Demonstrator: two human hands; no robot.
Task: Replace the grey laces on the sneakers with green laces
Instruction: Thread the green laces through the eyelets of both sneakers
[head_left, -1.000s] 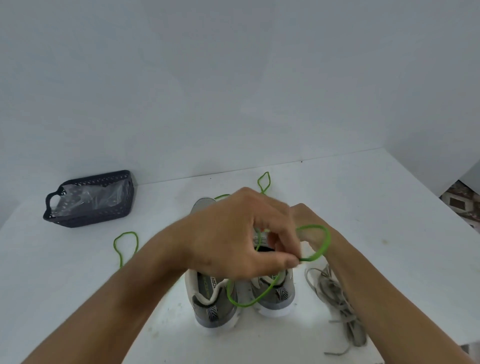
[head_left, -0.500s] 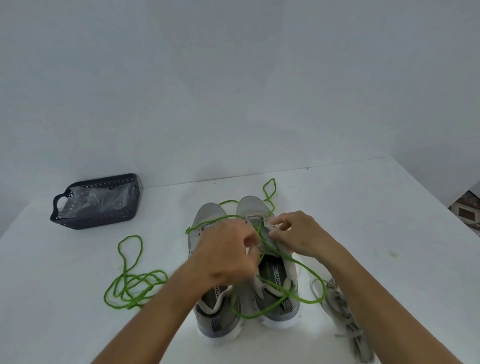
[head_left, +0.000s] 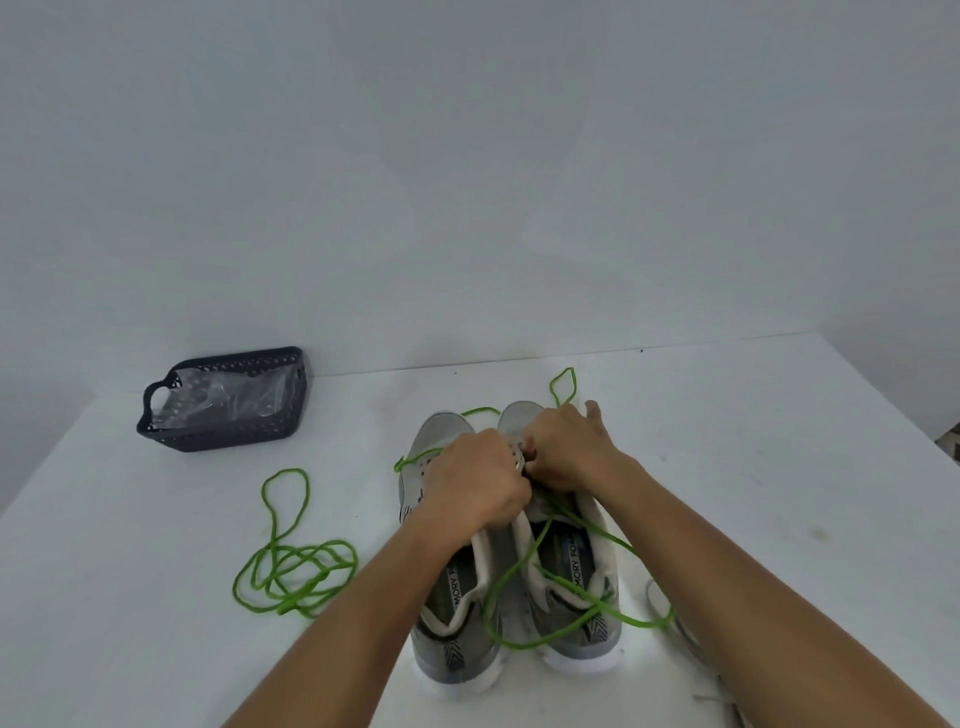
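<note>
- Head view: my two grey sneakers stand side by side at the lower centre of the frame, toes pointing away from me, heels toward the bottom edge, on the white bench (head_left: 753, 457).
- My left hand (head_left: 475, 480) sits over the eyelet area between the left sneaker (head_left: 457, 613) and the right sneaker (head_left: 576, 587), fingers curled tight; what they pinch is hidden under the knuckles, so I cannot tell what it grips.
- My right hand (head_left: 569, 447) meets it over the right sneaker's front, fingers curled around that shoe's eyelet edge, thumb sticking up.
- A green lace (head_left: 540, 587) runs out from under my hands, drapes across the right sneaker's opening and loops round both heels; another stretch of it shows beyond the toes.
- A second green lace (head_left: 291, 566) lies in a loose tangle on the bench, left of the sneakers, lower left of centre.
- The removed grey laces (head_left: 691, 639) lie at the lower right, partly hidden by my right forearm.
- A dark basket (head_left: 228, 431) with clear plastic wrap (head_left: 223, 395) inside sits at the left, near the wall.
</note>
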